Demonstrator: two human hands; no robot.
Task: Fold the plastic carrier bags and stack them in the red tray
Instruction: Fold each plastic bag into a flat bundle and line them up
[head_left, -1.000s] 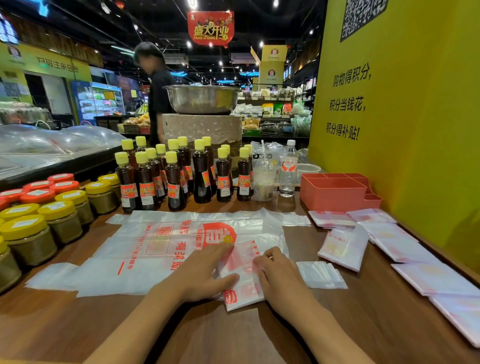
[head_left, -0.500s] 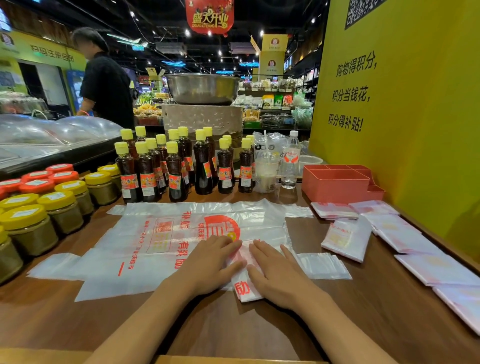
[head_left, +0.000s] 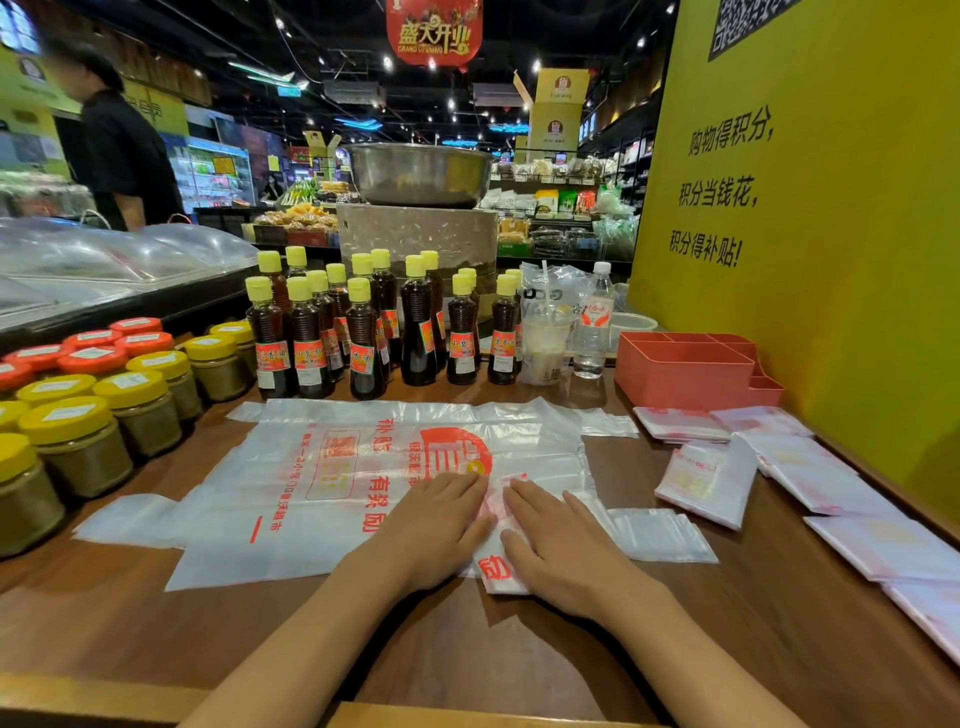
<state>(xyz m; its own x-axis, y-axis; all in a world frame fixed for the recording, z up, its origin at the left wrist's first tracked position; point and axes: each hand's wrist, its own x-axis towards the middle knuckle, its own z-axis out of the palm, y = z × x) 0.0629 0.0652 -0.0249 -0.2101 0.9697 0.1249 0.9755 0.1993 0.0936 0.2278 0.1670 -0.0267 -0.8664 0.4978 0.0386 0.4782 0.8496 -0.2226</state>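
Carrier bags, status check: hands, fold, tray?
Left hand and right hand flat, pressing the folded bag. Unfolded bags beneath. Red tray shows no bags; folded squares beside it.

Carrier bag (head_left: 322, 483) spread mid-table (head_left: 519, 654), both hands on its right part, bottles (head_left: 363, 332) behind, jars (head_left: 78, 431) left, tray (head_left: 685, 371) far right, folded bags (head_left: 706, 483) before it.

A red hanging banner (head_left: 435, 32) is showing "盛大开业" above "GRAND OPENING", the tall yellow wall panel (head_left: 810, 234) is carrying black "购物得积分, 积分当钱花, 积分得补贴!", and the flat translucent plastic carrier bag (head_left: 322, 467) is displaying red "补贴" and "有奖".
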